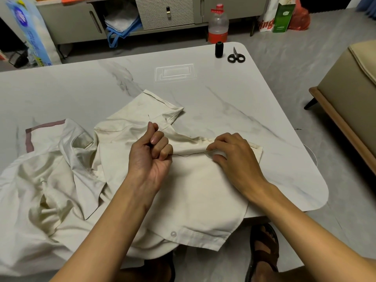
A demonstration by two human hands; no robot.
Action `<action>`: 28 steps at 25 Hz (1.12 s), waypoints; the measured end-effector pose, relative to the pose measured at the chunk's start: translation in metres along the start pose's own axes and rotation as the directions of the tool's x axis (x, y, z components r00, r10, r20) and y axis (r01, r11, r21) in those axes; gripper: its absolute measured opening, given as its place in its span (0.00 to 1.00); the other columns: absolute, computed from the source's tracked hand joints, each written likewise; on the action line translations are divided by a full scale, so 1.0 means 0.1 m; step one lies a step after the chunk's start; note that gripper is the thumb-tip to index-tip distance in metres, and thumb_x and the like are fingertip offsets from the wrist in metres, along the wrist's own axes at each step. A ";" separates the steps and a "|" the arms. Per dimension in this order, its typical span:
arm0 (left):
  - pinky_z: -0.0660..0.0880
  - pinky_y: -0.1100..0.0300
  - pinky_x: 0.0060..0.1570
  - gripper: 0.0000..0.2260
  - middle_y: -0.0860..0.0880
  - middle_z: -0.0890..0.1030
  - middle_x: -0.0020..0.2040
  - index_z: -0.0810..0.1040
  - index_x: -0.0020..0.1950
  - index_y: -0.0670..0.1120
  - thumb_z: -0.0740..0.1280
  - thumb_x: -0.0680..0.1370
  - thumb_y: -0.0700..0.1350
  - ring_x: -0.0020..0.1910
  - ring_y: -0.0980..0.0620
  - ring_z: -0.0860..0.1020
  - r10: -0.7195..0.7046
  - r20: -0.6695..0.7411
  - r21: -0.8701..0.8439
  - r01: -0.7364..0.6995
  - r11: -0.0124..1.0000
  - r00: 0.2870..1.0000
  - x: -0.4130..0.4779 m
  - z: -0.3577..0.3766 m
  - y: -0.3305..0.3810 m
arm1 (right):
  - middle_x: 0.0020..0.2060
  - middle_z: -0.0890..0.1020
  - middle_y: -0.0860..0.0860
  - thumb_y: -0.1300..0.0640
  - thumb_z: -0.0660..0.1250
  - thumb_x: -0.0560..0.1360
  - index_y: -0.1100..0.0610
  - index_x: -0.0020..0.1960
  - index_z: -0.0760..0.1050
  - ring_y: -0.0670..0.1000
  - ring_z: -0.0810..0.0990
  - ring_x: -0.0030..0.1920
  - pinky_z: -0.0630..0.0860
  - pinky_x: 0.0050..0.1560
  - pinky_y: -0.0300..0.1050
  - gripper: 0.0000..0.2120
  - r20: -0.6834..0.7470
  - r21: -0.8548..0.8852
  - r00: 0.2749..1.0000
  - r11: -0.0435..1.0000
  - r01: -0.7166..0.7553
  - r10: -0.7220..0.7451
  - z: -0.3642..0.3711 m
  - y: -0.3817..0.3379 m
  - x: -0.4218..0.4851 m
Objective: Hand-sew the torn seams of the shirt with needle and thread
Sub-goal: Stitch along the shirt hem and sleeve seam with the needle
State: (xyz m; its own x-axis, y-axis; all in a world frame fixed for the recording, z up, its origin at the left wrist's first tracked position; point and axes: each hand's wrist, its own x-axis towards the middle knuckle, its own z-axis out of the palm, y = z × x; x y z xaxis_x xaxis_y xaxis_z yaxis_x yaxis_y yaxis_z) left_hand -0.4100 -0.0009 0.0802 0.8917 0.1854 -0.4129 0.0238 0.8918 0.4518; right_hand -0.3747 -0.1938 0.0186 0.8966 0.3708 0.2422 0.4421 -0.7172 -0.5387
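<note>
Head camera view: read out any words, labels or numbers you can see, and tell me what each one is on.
"ing": red letters, the end of a cut-off word, on the white bag by the cabinet.
Green carton: the white label is too small to read.
Blue package: the print is too blurred to read.
Bottle: nothing on the red label is legible.

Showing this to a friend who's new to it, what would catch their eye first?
The left hand pinches a thin metal needle pointing up at the picture's middle, and a dark thread runs from that hand to the right hand, which pinches the seam of a rumpled cream shirt on the white marbled table. At the far right corner sit a black thread spool and small black-handled scissors.
</note>
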 end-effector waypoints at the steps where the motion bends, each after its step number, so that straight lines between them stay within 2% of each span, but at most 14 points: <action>1: 0.54 0.66 0.17 0.12 0.54 0.61 0.26 0.70 0.40 0.46 0.59 0.84 0.44 0.17 0.57 0.57 -0.005 0.002 -0.003 0.005 1.000 1.000 0.00 0.00 0.00 | 0.48 0.80 0.46 0.60 0.72 0.74 0.52 0.50 0.83 0.51 0.73 0.51 0.68 0.52 0.48 0.06 -0.003 0.005 1.000 1.000 0.001 -0.001 0.00 -0.02 0.01; 5: 0.54 0.66 0.18 0.12 0.54 0.62 0.27 0.69 0.40 0.46 0.59 0.84 0.44 0.18 0.57 0.57 0.040 0.005 0.019 -0.040 0.999 0.999 -0.01 -0.02 0.04 | 0.39 0.83 0.48 0.57 0.72 0.74 0.53 0.45 0.85 0.52 0.75 0.45 0.64 0.46 0.45 0.03 -0.026 -0.012 1.000 1.000 -0.013 0.013 0.00 -0.05 0.02; 9: 0.56 0.66 0.22 0.11 0.54 0.64 0.28 0.69 0.41 0.47 0.59 0.84 0.43 0.21 0.58 0.57 0.281 0.027 0.147 -0.282 0.948 0.959 -0.01 -0.05 0.13 | 0.38 0.83 0.51 0.59 0.74 0.72 0.54 0.43 0.85 0.53 0.78 0.44 0.59 0.44 0.41 0.02 -0.028 0.032 1.000 0.999 -0.012 0.013 0.01 0.00 0.02; 12: 0.58 0.66 0.23 0.11 0.53 0.66 0.28 0.69 0.42 0.46 0.59 0.85 0.43 0.22 0.59 0.58 0.399 0.025 0.149 -0.398 0.905 0.917 0.01 -0.07 0.23 | 0.38 0.83 0.53 0.60 0.72 0.74 0.55 0.43 0.85 0.53 0.76 0.42 0.58 0.42 0.42 0.04 -0.022 0.023 0.999 0.999 0.026 -0.026 0.01 -0.01 0.02; 14: 0.59 0.66 0.23 0.11 0.54 0.66 0.28 0.68 0.42 0.46 0.59 0.85 0.43 0.22 0.59 0.59 0.406 0.000 0.142 -0.402 0.905 0.914 0.04 -0.10 0.26 | 0.38 0.83 0.54 0.57 0.69 0.76 0.56 0.44 0.84 0.53 0.75 0.41 0.60 0.42 0.44 0.06 -0.007 -0.020 0.996 0.996 0.084 -0.084 -0.01 -0.02 0.02; 16: 0.59 0.66 0.23 0.11 0.53 0.67 0.28 0.68 0.42 0.46 0.59 0.85 0.42 0.21 0.58 0.59 0.380 -0.026 0.127 -0.374 0.919 0.925 0.06 -0.13 0.25 | 0.37 0.83 0.52 0.54 0.67 0.75 0.57 0.46 0.83 0.56 0.77 0.41 0.64 0.44 0.45 0.09 -0.007 -0.111 0.981 0.975 0.192 -0.194 -0.01 -0.04 0.01; 19: 0.60 0.66 0.22 0.12 0.53 0.67 0.27 0.69 0.41 0.46 0.59 0.85 0.42 0.21 0.58 0.59 0.352 -0.041 0.112 -0.346 0.932 0.935 0.08 -0.13 0.22 | 0.37 0.84 0.51 0.55 0.68 0.73 0.57 0.48 0.84 0.55 0.79 0.40 0.70 0.46 0.44 0.09 -0.081 -0.092 0.961 0.962 0.257 -0.264 -0.01 -0.06 0.01; 22: 0.60 0.66 0.22 0.11 0.53 0.67 0.28 0.70 0.41 0.46 0.59 0.84 0.42 0.21 0.58 0.59 0.346 -0.037 0.118 -0.340 0.933 0.937 0.09 -0.12 0.21 | 0.35 0.84 0.50 0.58 0.67 0.74 0.57 0.45 0.84 0.54 0.80 0.37 0.77 0.41 0.48 0.07 -0.102 0.005 0.968 0.973 0.233 -0.231 -0.04 -0.07 0.01; 26: 0.60 0.66 0.23 0.11 0.53 0.67 0.28 0.70 0.42 0.46 0.60 0.84 0.43 0.22 0.58 0.59 0.363 -0.046 0.134 -0.355 0.925 0.931 0.09 -0.12 0.22 | 0.31 0.81 0.47 0.60 0.66 0.77 0.56 0.45 0.82 0.50 0.78 0.33 0.75 0.38 0.49 0.06 -0.087 0.116 0.986 0.982 0.149 -0.139 -0.04 -0.06 0.00; 28: 0.61 0.66 0.24 0.10 0.53 0.68 0.28 0.70 0.42 0.46 0.60 0.84 0.43 0.23 0.57 0.61 0.394 -0.054 0.145 -0.384 0.912 0.917 0.09 -0.11 0.24 | 0.29 0.78 0.44 0.62 0.68 0.77 0.56 0.44 0.82 0.47 0.76 0.31 0.74 0.37 0.47 0.06 -0.066 0.140 0.993 0.985 0.103 -0.094 -0.03 -0.04 -0.02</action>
State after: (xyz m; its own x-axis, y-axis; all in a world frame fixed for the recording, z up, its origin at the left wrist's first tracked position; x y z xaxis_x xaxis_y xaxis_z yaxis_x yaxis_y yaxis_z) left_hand -0.4065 0.0266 0.0790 0.8029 0.5442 -0.2433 -0.2549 0.6824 0.6850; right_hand -0.3781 -0.1933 0.0228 0.8508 0.3969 0.3445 0.5237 -0.5859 -0.6184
